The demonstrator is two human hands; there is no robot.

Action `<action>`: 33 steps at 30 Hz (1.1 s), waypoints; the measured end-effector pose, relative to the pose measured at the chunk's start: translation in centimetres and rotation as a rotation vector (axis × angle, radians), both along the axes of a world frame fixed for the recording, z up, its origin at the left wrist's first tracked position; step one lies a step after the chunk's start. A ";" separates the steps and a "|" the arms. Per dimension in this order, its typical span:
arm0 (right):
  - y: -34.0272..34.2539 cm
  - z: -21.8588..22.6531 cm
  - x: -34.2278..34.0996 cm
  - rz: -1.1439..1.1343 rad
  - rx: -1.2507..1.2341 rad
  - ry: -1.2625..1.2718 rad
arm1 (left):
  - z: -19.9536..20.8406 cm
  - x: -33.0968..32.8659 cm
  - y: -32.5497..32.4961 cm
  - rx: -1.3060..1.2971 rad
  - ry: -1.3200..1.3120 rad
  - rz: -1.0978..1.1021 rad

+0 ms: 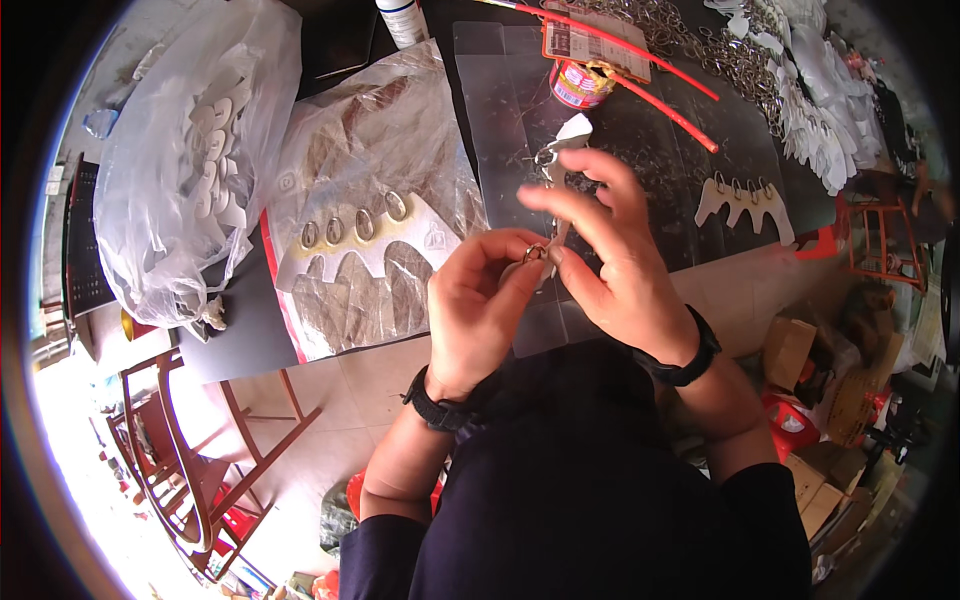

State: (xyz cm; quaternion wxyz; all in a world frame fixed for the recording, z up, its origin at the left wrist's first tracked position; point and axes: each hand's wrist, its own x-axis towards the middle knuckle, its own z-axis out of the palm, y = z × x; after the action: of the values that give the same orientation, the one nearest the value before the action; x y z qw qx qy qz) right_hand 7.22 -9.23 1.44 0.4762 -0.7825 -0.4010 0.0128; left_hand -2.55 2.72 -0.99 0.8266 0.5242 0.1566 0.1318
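Observation:
My left hand (478, 305) pinches a small metal ring (535, 253) between thumb and fingers. My right hand (605, 245) holds a white cut-out piece (570, 135) that stands upright, with its lower end meeting the ring. Both hands hover over the near edge of a dark table (235, 330). A clear plastic sheet (510, 110) lies under them. Each wrist wears a black band.
A clear bag of white cut-outs (195, 160) lies at the left, with a wrapped sheet of cut-outs (365, 240) beside it. A finished white piece with rings (745, 200), a pile of metal rings (700, 45), a small can (578, 85) and red tubing (665, 105) sit at the right. Wooden chair frames (200, 450) stand lower left, cardboard boxes (800, 350) lower right.

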 end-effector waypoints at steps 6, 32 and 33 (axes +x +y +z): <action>-0.2 -0.8 -0.2 0.066 -0.099 -0.120 | 0.0 0.3 1.0 0.130 -0.025 -0.079; -0.1 1.1 -1.9 -0.016 0.151 0.564 | -0.4 1.5 -0.7 0.441 -0.085 0.302; -0.3 0.6 -1.7 -0.009 0.146 0.563 | -0.4 1.5 -0.5 0.333 -0.077 0.238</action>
State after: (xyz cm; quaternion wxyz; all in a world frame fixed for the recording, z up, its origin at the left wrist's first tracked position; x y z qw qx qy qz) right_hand 5.55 -9.52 2.03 0.6240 -0.7136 -0.2493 0.1982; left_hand -1.01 2.21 -1.43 0.7126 0.6258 0.1618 0.2726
